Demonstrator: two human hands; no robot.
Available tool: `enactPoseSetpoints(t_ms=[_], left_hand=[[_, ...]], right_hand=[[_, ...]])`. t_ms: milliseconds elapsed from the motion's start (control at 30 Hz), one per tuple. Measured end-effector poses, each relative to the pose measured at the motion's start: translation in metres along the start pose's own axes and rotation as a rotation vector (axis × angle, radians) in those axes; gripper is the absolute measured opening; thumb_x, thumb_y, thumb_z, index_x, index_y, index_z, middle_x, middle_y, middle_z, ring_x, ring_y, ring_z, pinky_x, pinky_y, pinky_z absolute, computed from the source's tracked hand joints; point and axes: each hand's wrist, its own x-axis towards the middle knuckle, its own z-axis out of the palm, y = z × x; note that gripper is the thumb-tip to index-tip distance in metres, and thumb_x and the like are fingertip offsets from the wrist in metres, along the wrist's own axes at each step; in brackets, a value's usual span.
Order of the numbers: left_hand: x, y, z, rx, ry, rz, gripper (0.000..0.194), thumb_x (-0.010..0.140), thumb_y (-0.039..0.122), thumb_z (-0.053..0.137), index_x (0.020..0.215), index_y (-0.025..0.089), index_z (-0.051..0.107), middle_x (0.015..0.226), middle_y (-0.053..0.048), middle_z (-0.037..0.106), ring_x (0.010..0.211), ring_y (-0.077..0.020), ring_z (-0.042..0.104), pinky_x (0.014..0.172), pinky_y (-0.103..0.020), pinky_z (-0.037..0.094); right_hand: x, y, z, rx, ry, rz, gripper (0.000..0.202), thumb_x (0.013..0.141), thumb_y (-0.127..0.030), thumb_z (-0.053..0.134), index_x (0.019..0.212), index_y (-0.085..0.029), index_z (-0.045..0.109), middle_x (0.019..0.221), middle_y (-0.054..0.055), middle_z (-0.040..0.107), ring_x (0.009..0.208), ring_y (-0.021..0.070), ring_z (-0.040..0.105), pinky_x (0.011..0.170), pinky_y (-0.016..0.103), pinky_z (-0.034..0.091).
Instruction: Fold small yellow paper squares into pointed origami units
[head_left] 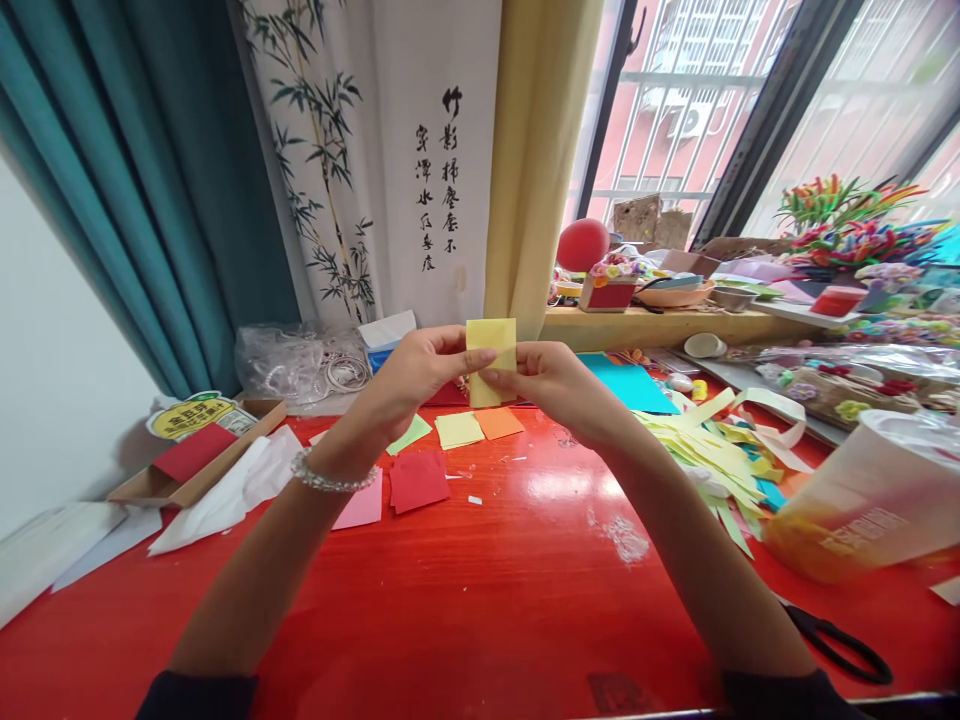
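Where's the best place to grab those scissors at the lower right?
Probably by the black handle, coming from the right: its loop lies uncovered on that side, while the blade end runs out of sight behind the right forearm.

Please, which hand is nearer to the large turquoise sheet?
Right. The right hand holds the right side of the yellow paper, a little left of the turquoise sheet in the picture; the left hand holds the paper's opposite side, farther from the sheet.
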Motion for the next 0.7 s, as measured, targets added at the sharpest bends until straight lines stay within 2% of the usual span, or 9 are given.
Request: enactPoseSetpoints(t_ms=[33, 100, 233, 433, 700], left_hand=[[0.001, 0.0, -0.002, 0.002, -0.02, -0.017, 0.027, 0.068, 0.038, 0.074, 0.075, 0.014, 0.064, 0.072, -0.003, 0.064, 0.068, -0.0136, 0.058, 0.065, -0.028, 0.048], [0.001, -0.001, -0.004, 0.01, 0.02, -0.021, 0.025, 0.067, 0.036, 0.074, 0.069, 0.014, 0.063, 0.069, -0.003, 0.063, 0.068, -0.0138, 0.059, 0.065, -0.028, 0.048], [0.001, -0.004, 0.0, -0.008, 0.087, -0.047, 0.026, 0.069, 0.036, 0.074, 0.065, 0.014, 0.06, 0.063, -0.001, 0.061, 0.057, -0.0118, 0.058, 0.057, -0.027, 0.049], [0.0, -0.008, 0.007, -0.07, 0.083, -0.065, 0.03, 0.069, 0.039, 0.074, 0.066, 0.016, 0.056, 0.056, 0.001, 0.059, 0.046, -0.0124, 0.057, 0.046, -0.027, 0.049], [0.002, -0.01, 0.009, -0.095, 0.107, -0.09, 0.032, 0.066, 0.041, 0.076, 0.067, 0.015, 0.056, 0.057, 0.001, 0.058, 0.045, -0.0097, 0.053, 0.045, -0.026, 0.048]], right_hand=[[0.0, -0.001, -0.001, 0.018, -0.011, -0.002, 0.023, 0.08, -0.04, 0.062, 0.077, -0.017, 0.065, 0.072, 0.002, 0.061, 0.068, 0.0131, 0.055, 0.06, 0.027, 0.042], [-0.001, -0.002, -0.001, 0.022, -0.009, 0.007, 0.026, 0.08, -0.042, 0.062, 0.078, -0.017, 0.066, 0.073, 0.002, 0.062, 0.069, 0.0134, 0.056, 0.06, 0.027, 0.043], [0.0, -0.002, 0.002, -0.015, 0.02, 0.028, 0.026, 0.072, -0.041, 0.071, 0.079, -0.016, 0.068, 0.074, 0.003, 0.064, 0.069, 0.0141, 0.057, 0.058, 0.026, 0.044], [0.001, -0.001, 0.005, 0.008, 0.024, 0.061, 0.026, 0.068, -0.037, 0.074, 0.081, -0.015, 0.069, 0.078, 0.006, 0.069, 0.074, 0.017, 0.064, 0.063, 0.029, 0.049], [0.002, 0.0, 0.005, 0.07, 0.016, 0.092, 0.019, 0.067, -0.03, 0.074, 0.077, -0.015, 0.069, 0.076, 0.005, 0.07, 0.078, 0.0181, 0.068, 0.071, 0.03, 0.054]])
